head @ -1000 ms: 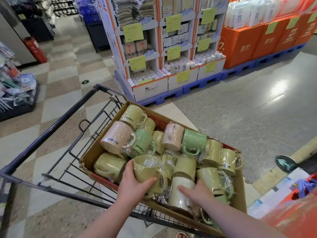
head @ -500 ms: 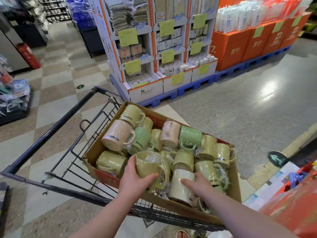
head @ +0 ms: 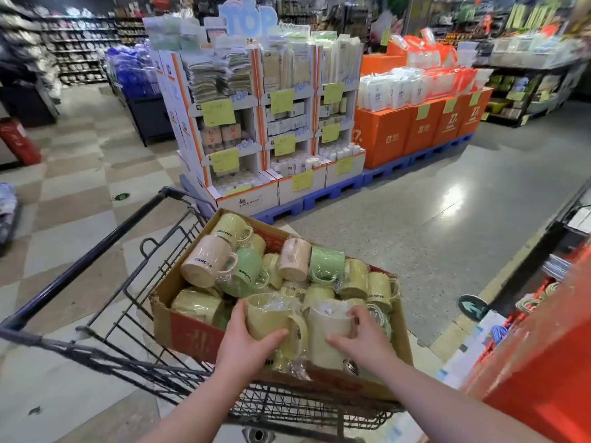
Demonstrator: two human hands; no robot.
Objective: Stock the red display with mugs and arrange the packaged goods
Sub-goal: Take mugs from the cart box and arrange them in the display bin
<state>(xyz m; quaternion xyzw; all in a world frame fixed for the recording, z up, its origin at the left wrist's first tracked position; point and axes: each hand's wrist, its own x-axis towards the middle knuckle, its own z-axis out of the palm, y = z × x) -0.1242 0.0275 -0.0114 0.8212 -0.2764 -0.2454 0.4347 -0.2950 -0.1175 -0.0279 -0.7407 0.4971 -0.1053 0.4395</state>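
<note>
The right hand (head: 364,340), which lay over the side of the cream mug (head: 326,330) at the near end of the cardboard box (head: 192,334), now grips it, fingers at its rim and thumb on its near side, and the mug stands more upright.

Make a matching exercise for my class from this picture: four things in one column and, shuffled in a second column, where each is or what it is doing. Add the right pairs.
Column 1
1. left hand
2. right hand
3. cardboard box
4. pink mug

Column 2
A. sits in the shopping cart
B. grips the cream mug
C. lies on top of the pile, at the far left
D. grips the yellow-green mug

Pairs: 1-D, 2-B, 3-A, 4-C
</note>
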